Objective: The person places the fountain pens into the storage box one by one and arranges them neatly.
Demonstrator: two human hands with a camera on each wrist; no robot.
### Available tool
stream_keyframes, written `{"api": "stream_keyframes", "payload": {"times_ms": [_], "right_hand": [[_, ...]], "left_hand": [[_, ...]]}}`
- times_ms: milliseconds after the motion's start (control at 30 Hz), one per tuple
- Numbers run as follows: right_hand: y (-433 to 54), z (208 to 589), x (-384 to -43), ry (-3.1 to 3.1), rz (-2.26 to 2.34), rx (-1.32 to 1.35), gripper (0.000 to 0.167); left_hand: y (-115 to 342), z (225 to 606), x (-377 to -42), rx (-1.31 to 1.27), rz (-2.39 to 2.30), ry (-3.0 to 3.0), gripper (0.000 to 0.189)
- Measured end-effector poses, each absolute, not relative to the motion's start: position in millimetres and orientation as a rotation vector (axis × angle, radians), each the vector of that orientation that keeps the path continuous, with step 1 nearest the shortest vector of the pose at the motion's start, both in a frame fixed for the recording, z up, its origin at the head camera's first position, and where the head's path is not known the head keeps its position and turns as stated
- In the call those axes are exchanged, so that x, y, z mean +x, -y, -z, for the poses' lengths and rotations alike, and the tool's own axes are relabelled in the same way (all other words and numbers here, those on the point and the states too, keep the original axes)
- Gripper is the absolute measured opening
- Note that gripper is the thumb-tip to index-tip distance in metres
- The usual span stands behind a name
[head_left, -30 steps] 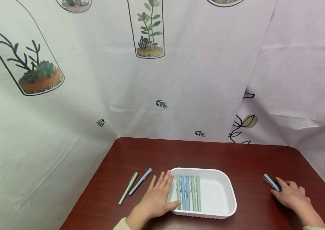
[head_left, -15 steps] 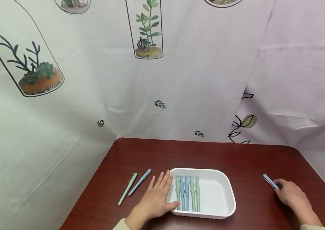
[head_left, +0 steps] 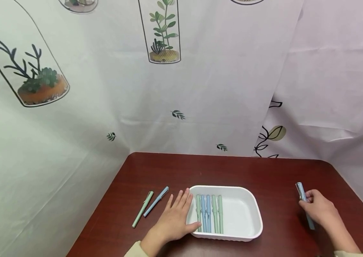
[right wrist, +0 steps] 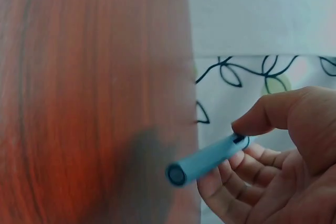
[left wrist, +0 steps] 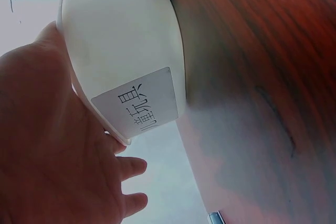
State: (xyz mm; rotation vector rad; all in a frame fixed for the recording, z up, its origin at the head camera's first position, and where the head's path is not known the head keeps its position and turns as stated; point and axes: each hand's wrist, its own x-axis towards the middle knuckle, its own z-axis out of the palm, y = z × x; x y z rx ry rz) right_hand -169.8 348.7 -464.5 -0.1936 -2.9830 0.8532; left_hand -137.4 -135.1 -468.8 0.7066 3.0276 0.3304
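In the head view a white tray (head_left: 242, 233) stands on the table, with green pens (head_left: 220, 214) and blue pens (head_left: 208, 214) side by side in its left part. My left hand (head_left: 176, 217) rests with spread, straight fingers on the tray's left rim; in the left wrist view the palm lies along the labelled tray wall (left wrist: 121, 30). To the right of the tray my right hand (head_left: 321, 207) pinches a blue pen (right wrist: 207, 161) between thumb and fingers. That pen is tilted, its clip end pointing away, and seems raised off the table.
Left of the tray, a green pen (head_left: 143, 209) and another blue pen (head_left: 156, 202) lie slanted on the dark red table (head_left: 168, 167). A white cloth (head_left: 200, 89) printed with plants hangs behind and beside the table.
The right hand has lifted and turned the blue pen, so more of its length shows below the fingers. The left hand stays on the tray rim.
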Motion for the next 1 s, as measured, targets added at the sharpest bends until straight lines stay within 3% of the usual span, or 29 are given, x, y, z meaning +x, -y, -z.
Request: {"api": "stream_keyframes", "payload": {"times_ms": [100,367,800,1000], "right_hand": [[-343,462,-168,2.952,-0.952,-0.132,0.038],[-327,455,-162,2.832,-1.751,-0.122,0.053],[-293,457,-166,2.579,-2.212,0.04,0.045],[-276,456,-166,2.458,-2.382,0.166,0.021]], "left_hand": [[135,468,-139,0.691,-0.326,-3.012,0.094],[134,466,-140,0.711,-0.359,-3.008,0.093],[134,464,-139,0.704,-0.35,-2.986,0.095],[134,465,-139,0.681,-0.313,-2.977,0.096]]}}
